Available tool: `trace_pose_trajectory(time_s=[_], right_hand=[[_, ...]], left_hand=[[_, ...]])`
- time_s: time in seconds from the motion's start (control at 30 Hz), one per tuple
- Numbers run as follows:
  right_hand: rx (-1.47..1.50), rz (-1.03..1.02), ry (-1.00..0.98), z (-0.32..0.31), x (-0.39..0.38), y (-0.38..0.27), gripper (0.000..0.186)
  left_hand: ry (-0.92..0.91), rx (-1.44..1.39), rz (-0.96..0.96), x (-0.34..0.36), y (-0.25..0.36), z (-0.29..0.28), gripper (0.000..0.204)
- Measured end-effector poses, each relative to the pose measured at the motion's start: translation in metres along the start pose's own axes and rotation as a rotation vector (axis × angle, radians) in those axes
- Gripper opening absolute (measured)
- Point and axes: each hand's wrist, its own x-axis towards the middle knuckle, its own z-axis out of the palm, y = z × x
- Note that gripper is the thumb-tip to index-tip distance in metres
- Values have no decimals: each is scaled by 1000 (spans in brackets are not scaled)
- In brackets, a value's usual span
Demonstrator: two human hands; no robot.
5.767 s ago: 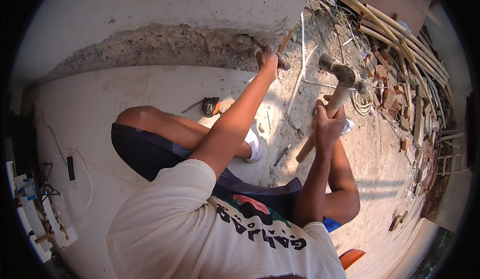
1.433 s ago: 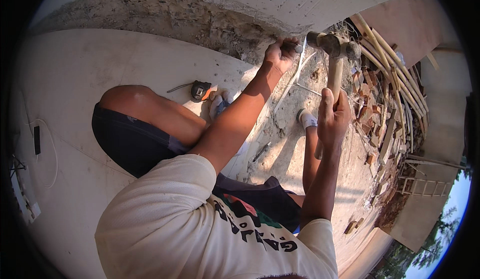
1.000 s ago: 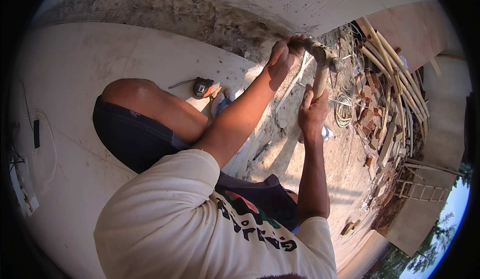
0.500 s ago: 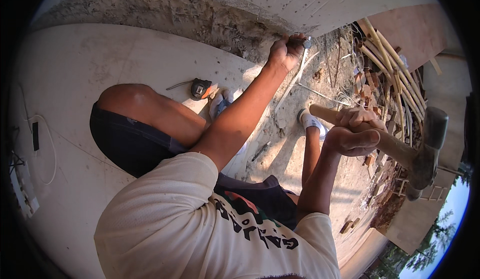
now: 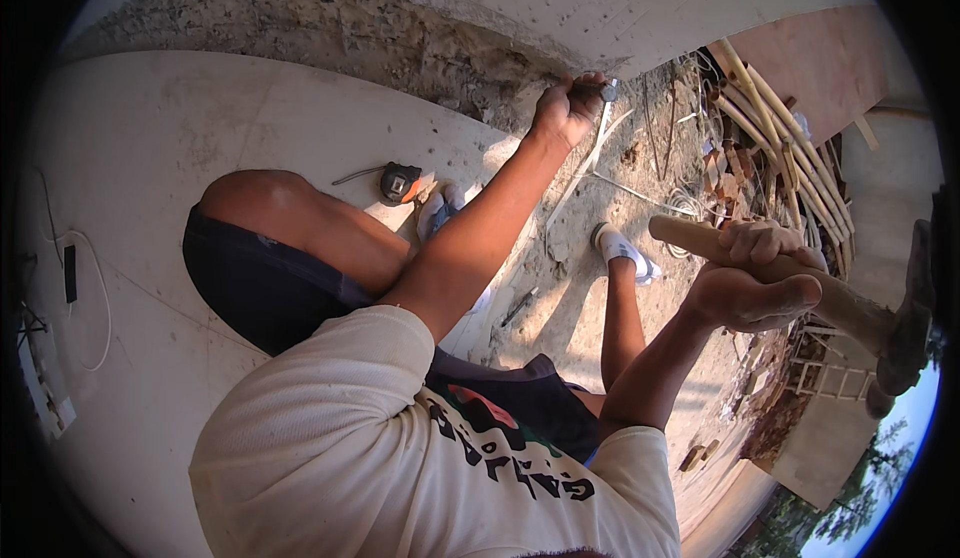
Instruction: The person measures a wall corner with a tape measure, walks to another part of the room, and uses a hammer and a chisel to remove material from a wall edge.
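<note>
In my left hand (image 5: 563, 118) is a metal chisel (image 5: 609, 91), its struck end showing past my fingers beside the wall (image 5: 640, 18). The fingers and the wall edge hide the rest of it. A hammer (image 5: 848, 310) with a thick wooden handle is gripped by my right hand (image 5: 758, 283), raised well out to the right. Its dark metal head is at the far right, away from the chisel. Rough broken plaster (image 5: 300, 28) runs along the wall left of the chisel.
A black and orange tape measure (image 5: 399, 184) lies by my foot on a pale board (image 5: 150, 138). Bamboo poles (image 5: 785, 143) and brick rubble (image 5: 735, 173) are piled at right. White cable (image 5: 685, 206) lies coiled on the ground. A pen-like dark object (image 5: 519, 305) lies near my legs.
My right hand has swung the hammer farther right, away from the chisel. My left hand has shifted very slightly, still gripping the chisel.
</note>
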Motion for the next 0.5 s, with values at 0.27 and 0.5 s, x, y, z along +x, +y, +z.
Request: trace_pose_trajectory(time_s=[0.27, 0.5], right_hand=[[-574, 818, -425, -55, -84, 77, 26], [-508, 443, -302, -66, -38, 12, 24]], left_hand=[[-51, 154, 19, -3, 12, -33, 31], [83, 429, -71, -29, -7, -43, 35]])
